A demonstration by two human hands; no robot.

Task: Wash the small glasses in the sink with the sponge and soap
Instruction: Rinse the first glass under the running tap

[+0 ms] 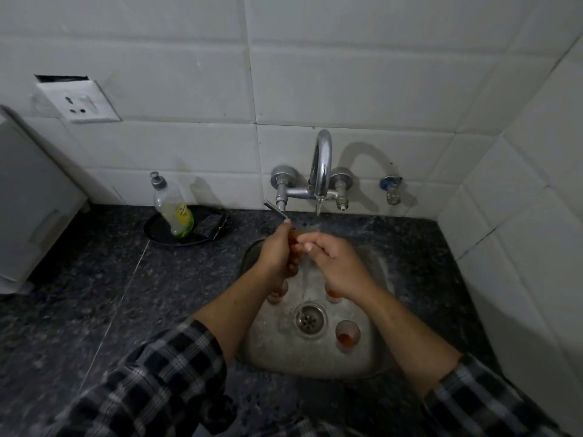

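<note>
One small glass (294, 238) under tap (320, 171), left hand (277, 255) gripping it, right hand (336, 264) pinching it, soap bottle (174, 212) label unreadable.

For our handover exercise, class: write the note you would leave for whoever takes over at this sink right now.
Hands: left hand and right hand both hold one small glass under the running tap.
Things: three dirty glasses stand in the sink; the nearest glass holds orange dregs. Soap bottle and sponge lie on the tray.
Done: first rinse begun.
Left: soap, scrub and rinse all four.
</note>
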